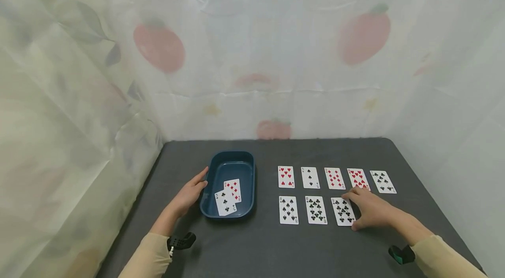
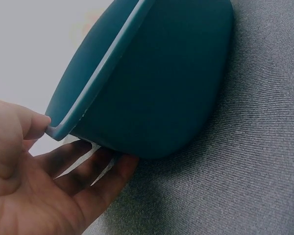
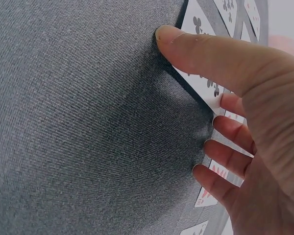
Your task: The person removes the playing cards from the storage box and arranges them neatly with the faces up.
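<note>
My left hand (image 1: 188, 194) holds the left side of a dark blue tray (image 1: 252, 181). In the left wrist view the thumb lies on the tray's rim (image 2: 95, 83) and the fingers are against the outer wall below. Two overlapping face-up cards lie inside, a clubs card (image 1: 223, 204) and a diamonds card (image 1: 233, 187). My right hand (image 1: 371, 208) grips a clubs playing card (image 1: 342, 211) at the right end of the front row. Its thumb is at the near edge and its fingers at the far edge; one edge looks slightly raised in the right wrist view.
Left of the gripped card lie another clubs card (image 1: 316, 210) and a spades card (image 1: 289, 210). Behind is a row with hearts (image 1: 286, 177), spades (image 1: 310, 178), diamonds (image 1: 335, 178), hearts (image 1: 357, 177) and clubs (image 1: 383, 182). Dark cloth covers the table (image 1: 268, 251); curtains (image 1: 252, 50) surround it.
</note>
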Demonstrator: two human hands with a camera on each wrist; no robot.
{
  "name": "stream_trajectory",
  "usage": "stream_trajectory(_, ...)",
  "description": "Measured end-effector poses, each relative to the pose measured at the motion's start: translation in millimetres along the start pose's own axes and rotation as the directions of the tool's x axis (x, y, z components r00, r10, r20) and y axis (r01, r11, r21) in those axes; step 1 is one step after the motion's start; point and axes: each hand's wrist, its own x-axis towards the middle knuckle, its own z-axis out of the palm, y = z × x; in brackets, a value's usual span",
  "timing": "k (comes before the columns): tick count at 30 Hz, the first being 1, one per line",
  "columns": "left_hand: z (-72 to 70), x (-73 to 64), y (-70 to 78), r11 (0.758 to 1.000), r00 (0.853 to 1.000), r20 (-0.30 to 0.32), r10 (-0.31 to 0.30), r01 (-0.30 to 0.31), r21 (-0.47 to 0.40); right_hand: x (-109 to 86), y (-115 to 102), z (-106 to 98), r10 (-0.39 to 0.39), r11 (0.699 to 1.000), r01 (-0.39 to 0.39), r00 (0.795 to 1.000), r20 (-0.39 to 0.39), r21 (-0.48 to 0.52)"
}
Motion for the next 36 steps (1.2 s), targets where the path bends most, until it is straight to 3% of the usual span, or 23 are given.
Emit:
stream_trajectory(12, -1.6, 0.3, 0.5, 1.0, 1.0, -0.001, -0.01, 0.01, -0.005, 2.8, -5.5, -5.9, -0.002, 1.0, 0.002, 1.0, 0.0, 0.003)
stream_trajectory(20, -1.2, -1.2, 2.2, 0.999, 1.0, 0.015, -0.019, 0.02, -0.05, 26.0, -30.5, -25.3, -0.106, 0.994, 0.108, 0.988, -0.108, 0.007)
stream_trajectory(26, -2.4, -0.7, -0.2, 0.999, 1.0, 0.017, -0.006, 0.007, -0.04, 66.0, -77.4, -33.2, -0.2, 0.978, 0.206, 0.967, -0.158, 0.024)
stream_trajectory(32, -4.0, 0.1, -4.8, 0.998, 1.0, 0.011, -0.014, 0.014, -0.065, 114.1, -155.9, -37.6, -0.304, 0.946, 0.317, 0.939, -0.162, 0.064)
stream_trajectory(36, -4.0, 0.5, -5.8, 0.996, 1.0, 0.009, -0.017, 0.018, -0.085, 146.0, -206.5, -30.6, -0.386, 0.919, 0.392, 0.915, -0.115, 0.033)
